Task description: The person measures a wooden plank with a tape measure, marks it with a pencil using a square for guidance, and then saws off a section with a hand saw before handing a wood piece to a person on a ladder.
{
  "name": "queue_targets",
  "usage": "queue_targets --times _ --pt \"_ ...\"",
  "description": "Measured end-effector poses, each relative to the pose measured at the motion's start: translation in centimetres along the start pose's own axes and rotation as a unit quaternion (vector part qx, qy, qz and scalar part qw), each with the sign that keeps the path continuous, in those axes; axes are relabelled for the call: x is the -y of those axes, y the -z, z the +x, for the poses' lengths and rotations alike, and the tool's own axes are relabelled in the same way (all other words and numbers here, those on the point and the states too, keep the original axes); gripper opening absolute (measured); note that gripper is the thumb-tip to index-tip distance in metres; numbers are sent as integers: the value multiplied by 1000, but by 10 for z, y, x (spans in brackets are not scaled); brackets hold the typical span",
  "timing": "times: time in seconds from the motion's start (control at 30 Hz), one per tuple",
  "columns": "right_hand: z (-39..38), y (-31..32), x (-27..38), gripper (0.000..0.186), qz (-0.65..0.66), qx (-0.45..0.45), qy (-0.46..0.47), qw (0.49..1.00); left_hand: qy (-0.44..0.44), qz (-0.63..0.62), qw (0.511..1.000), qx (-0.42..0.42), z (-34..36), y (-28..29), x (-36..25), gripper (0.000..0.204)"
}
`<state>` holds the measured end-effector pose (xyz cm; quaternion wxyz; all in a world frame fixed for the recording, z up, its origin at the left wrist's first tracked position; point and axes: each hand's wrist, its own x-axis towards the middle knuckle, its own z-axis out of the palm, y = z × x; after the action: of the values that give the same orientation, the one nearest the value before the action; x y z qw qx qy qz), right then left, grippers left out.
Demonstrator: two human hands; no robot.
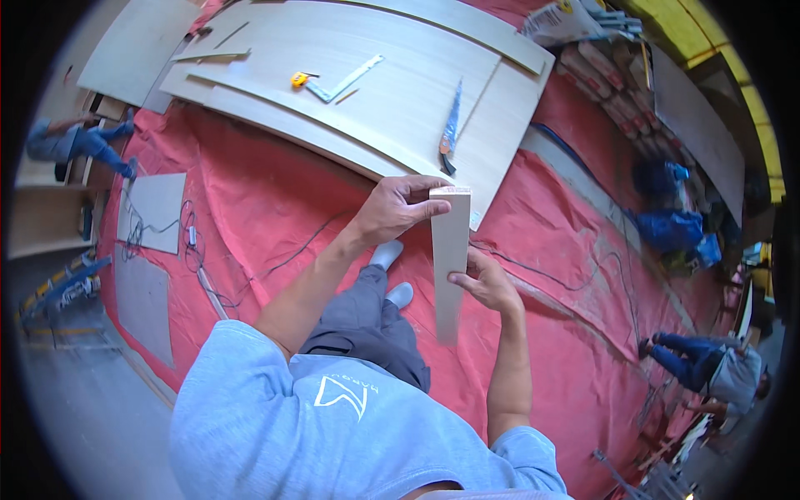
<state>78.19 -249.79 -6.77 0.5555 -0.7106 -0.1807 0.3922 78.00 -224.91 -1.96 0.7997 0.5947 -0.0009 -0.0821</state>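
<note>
Head view: from where I stand, the left hand [393, 208] pinches the upper end of a narrow pale wooden board [451, 242] between thumb and fingers, while the right hand [490, 285] grips its edge lower down, thumb across the face. The board is held up in front of the body, over red floor sheeting [258, 208], clear of the large pale panel [400, 92]. On that panel rest a handsaw [452, 127], square [350, 82], tape measure [299, 80] and pencil [347, 96]. I'd judge the board already cut to a strip; it isn't joined to anything yet.
</note>
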Motion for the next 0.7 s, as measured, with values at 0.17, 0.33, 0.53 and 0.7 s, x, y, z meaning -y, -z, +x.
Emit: queue_targets --times 0.17,0.33,0.53,0.7 --pt "1 -70 -16 29 -61 -166 47 983 -156 386 898 -144 -55 42 7 34" --pt "2 -150 -28 30 -135 -183 31 973 -8 502 845 -185 -136 86 38 35" --pt "38 -205 -6 31 -204 -53 -7 977 157 -226 926 -259 -212 153 49 35" --pt "100 -275 41 35 -353 37 15 935 198 -168 914 -313 -286 248 64 35"
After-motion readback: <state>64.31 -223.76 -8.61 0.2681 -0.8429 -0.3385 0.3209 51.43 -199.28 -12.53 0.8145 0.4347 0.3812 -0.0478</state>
